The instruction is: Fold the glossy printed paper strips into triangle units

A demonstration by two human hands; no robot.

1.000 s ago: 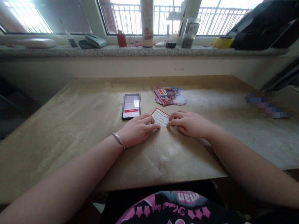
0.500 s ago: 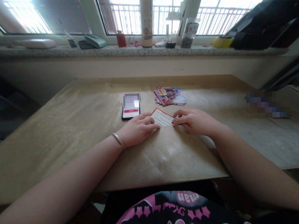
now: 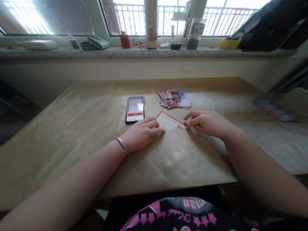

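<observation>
A folded-looking white card (image 3: 170, 122) with a red border and printed lines lies on the table in front of me. My left hand (image 3: 142, 133), with a silver bangle at the wrist, is closed on the card's left end between thumb and fingers. At the right corner of the card is my right hand (image 3: 204, 123), its fingertips parted and the thumb side close to or touching that corner. Just beyond my left hand sits a phone (image 3: 135, 114) with a lit screen. A fanned pile of colourful printed cards (image 3: 177, 99) rests farther back.
The tan table (image 3: 76, 131) reaches to the wall under the window. A blurred bluish item (image 3: 276, 108) lies at its right side. On the stone sill (image 3: 131, 53) stand a tall cylinder (image 3: 151, 24), a red container (image 3: 125, 40), yellow tape (image 3: 229, 43) and a black bag (image 3: 264, 27).
My right hand has shifted slightly right and its fingers have spread, uncovering the card's right corner and a red mark there. My left hand and the card look unmoved.
</observation>
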